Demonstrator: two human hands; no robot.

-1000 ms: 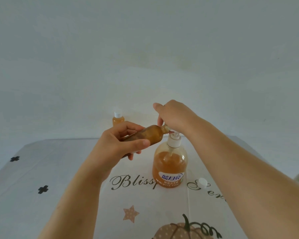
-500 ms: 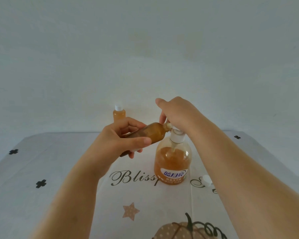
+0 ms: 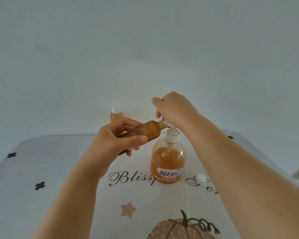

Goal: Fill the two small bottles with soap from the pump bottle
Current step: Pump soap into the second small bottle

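Because the mouth of the small bottle [image 3: 146, 131] has to meet the spout, the left hand [image 3: 117, 138] holds it tipped almost on its side. Its neck points toward two o'clock and touches the top of the pump bottle [image 3: 168, 161]. The left fingers wrap round the small bottle's body with the thumb laid along the near side, a grip that steadies the angle and leaves the neck free.

The right hand [image 3: 176, 111] sits on top of the pump bottle with its fingers curled down over the pump head. That placement suits a downward press. The hand hides the spout and the join, so I cannot tell whether soap is flowing.

The pump bottle stands upright on the surface [image 3: 59, 169], about two-thirds full of amber soap, and needs no holding because its base is broad. The held bottle looks amber along most of its length, so I judge it nearly full, though its cloudy wall makes the level uncertain.

A second small bottle [image 3: 116, 115] stands capped and filled at eleven o'clock from the pump bottle, well apart toward the back, likely set out of the way as finished. A loose white cap [image 3: 201, 178] lies at three o'clock from the pump bottle's base, near it. It probably belongs to the held bottle and waits within reach of the right hand.
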